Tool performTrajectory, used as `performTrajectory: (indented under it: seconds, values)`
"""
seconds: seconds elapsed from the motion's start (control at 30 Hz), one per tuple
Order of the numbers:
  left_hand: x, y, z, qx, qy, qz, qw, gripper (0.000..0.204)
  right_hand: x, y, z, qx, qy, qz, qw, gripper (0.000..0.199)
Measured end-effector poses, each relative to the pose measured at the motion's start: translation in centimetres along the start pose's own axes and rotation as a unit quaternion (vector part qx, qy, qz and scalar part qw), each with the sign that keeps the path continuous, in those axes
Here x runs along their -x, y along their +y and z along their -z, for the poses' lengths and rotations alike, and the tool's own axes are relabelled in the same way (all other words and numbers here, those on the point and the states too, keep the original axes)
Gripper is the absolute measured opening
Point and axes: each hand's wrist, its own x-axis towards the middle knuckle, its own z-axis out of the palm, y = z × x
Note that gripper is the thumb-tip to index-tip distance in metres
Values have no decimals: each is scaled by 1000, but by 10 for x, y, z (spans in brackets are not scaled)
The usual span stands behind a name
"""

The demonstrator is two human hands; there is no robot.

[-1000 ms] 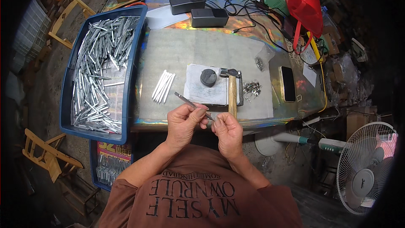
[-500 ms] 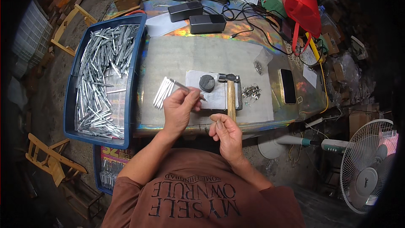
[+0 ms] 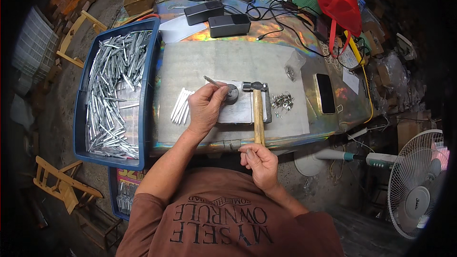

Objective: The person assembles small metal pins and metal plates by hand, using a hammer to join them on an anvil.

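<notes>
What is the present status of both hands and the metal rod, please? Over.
Left hand pinching thin metal rod, partly covering dark round block. Right hand by hammer handle's end, contact unclear. Hammer head just right of block.

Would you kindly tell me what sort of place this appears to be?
It looks like a small workshop, judging by the blue tray full of silvery rods, the hammer and the heap of small shiny pieces.

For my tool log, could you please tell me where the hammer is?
In the head view, the hammer lies just right of centre, between the dark round block and the small metal pieces.
</notes>
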Motion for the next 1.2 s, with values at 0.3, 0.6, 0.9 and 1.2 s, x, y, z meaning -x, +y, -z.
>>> performTrajectory:
  seconds: [0.3,0.6,0.9,1.2]
  values:
    - [0,-1,0,-36,-3,-18,999,10,1,4,2,-2,6,8,1000,16]
    - [-12,13,3,-189,-47,-191,962,5,-13,-14,18,63,9,77,995,16]
    - [-17,9,7,-220,-117,-225,942,9,-120,-54,5,282,-10,248,927,12]
    - [-17,7,5,-185,-132,-197,954,10,-133,-45,5,393,-48,386,833,6]
